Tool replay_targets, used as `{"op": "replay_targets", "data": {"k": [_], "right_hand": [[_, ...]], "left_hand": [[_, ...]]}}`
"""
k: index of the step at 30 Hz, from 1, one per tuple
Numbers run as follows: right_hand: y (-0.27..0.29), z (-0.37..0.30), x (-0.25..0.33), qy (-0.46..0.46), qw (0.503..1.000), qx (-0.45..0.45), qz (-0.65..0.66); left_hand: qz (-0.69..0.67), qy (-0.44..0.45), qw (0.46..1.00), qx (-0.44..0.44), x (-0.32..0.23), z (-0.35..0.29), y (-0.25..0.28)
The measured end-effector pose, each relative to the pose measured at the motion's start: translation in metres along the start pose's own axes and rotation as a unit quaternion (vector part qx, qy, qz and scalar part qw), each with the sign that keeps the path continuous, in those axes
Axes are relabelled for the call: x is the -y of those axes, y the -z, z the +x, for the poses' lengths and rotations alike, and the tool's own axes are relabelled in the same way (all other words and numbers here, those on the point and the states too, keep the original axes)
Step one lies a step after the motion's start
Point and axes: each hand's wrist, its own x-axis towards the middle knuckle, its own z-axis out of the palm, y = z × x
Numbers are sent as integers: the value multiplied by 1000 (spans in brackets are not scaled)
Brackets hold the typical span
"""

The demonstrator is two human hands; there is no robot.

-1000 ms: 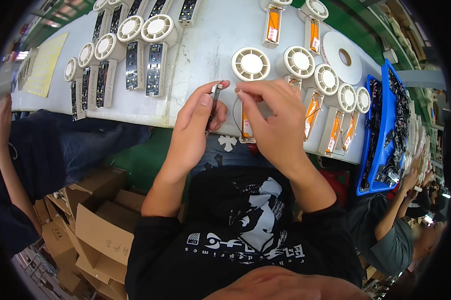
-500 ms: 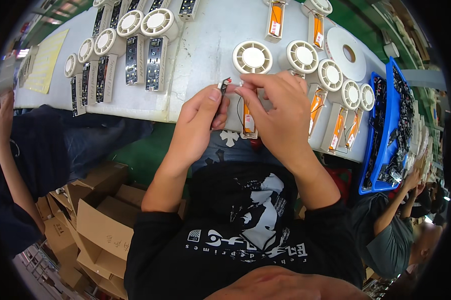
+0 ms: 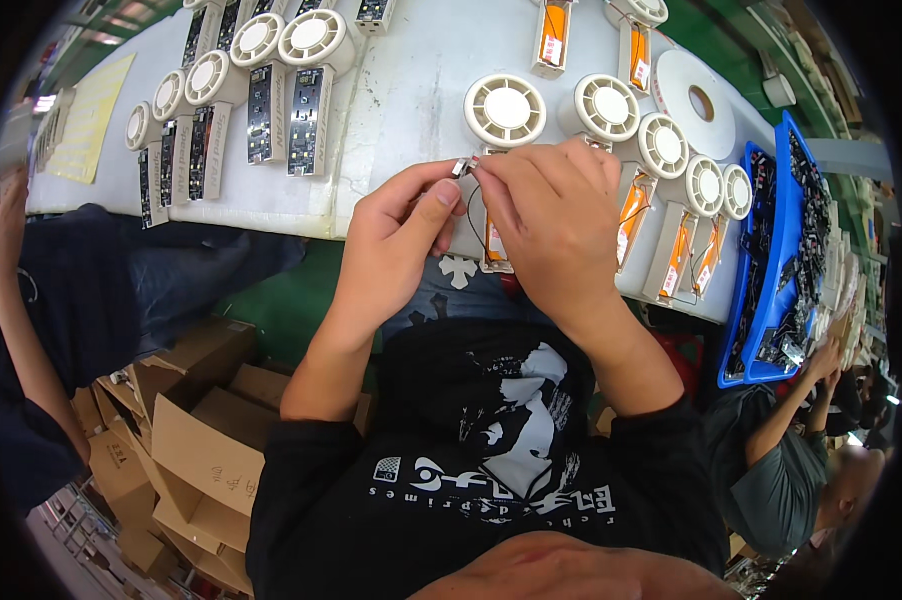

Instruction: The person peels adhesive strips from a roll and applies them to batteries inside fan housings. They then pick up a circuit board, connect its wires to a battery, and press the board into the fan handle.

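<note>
My left hand (image 3: 406, 225) pinches a small circuit board (image 3: 461, 169) between thumb and fingers. Only its pale, metallic-looking end shows; the rest is hidden in the hand. My right hand (image 3: 556, 205) is closed at that end, its fingertips pinching a thin wire lead with a small plug, mostly covered. A dark wire (image 3: 471, 205) curves down from there toward a handheld fan with a round white grille (image 3: 505, 110). The fan's open handle, with an orange battery (image 3: 494, 243), lies partly beneath my right hand.
More white fans with orange batteries (image 3: 633, 212) lie to the right, beside a white tape reel (image 3: 686, 95) and blue bins (image 3: 771, 270) of dark parts. Fans with circuit boards fitted (image 3: 311, 120) stand at left. People work on both sides; cardboard boxes (image 3: 206, 450) lie below left.
My right fingertips have moved left and down to the board's end, closing the gap between the hands. The board has turned in my left hand, so its dark face is now hidden.
</note>
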Motion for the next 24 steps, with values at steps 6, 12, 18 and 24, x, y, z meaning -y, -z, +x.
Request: {"op": "replay_targets", "data": {"k": [6, 12, 18, 24], "right_hand": [[2, 3, -12, 32, 997, 63, 37], [5, 9, -24, 71, 985, 103, 118], [7, 14, -35, 111, 972, 140, 152], [13, 12, -29, 121, 967, 144, 174]], "left_hand": [[51, 7, 999, 4, -5, -2, 10], [47, 54, 994, 77, -13, 5, 27], [72, 86, 982, 150, -25, 16, 37], [105, 153, 970, 159, -44, 12, 40]]}}
